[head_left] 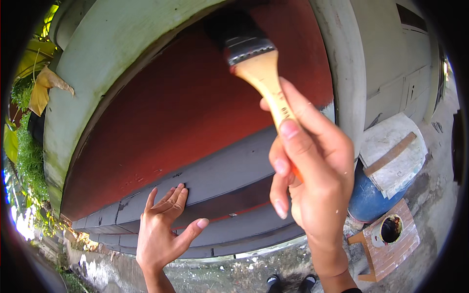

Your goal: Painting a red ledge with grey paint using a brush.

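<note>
My right hand point(317, 171) is closed around the pale wooden handle of a wide paintbrush point(259, 71). The brush points up and away, its dark bristles over the far part of a red painted surface point(181, 117); whether they touch it I cannot tell. Lower and to the left, my left hand point(163, 227) lies with fingers stretched out and thumb apart, its fingertips on the dark grey ledge point(229, 166) that borders the red surface. Nothing is in that hand.
A pale green curved rim point(112, 53) surrounds the red surface. At the right, a small wooden stool point(403, 239) bears a paint can point(378, 239), beside a blue drum point(366, 188) topped by a whitish sheet point(408, 168) and a wooden strip point(391, 155). Plants point(31, 146) grow at the left.
</note>
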Action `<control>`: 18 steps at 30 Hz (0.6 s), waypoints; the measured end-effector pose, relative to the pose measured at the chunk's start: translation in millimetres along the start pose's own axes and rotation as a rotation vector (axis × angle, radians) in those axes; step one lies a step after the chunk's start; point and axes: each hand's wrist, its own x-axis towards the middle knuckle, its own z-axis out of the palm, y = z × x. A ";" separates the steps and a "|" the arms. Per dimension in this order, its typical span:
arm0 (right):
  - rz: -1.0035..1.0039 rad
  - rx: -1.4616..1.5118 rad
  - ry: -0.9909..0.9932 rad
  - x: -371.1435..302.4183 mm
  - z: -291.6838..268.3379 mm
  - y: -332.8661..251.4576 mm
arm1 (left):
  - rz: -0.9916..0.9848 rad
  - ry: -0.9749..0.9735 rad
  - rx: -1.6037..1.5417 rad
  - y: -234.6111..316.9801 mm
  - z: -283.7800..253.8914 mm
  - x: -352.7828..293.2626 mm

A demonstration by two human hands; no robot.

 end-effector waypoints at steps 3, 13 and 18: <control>-0.026 0.051 -0.024 1.1 13.1 6.6 | -0.005 -0.009 0.010 -2.7 -0.6 -2.1; 0.119 0.113 -0.160 -4.0 16.6 14.0 | -0.017 -0.023 -0.011 -0.9 -1.9 -1.1; 0.008 0.126 -0.052 -3.8 30.4 21.3 | -0.015 -0.025 -0.014 1.3 -1.1 0.1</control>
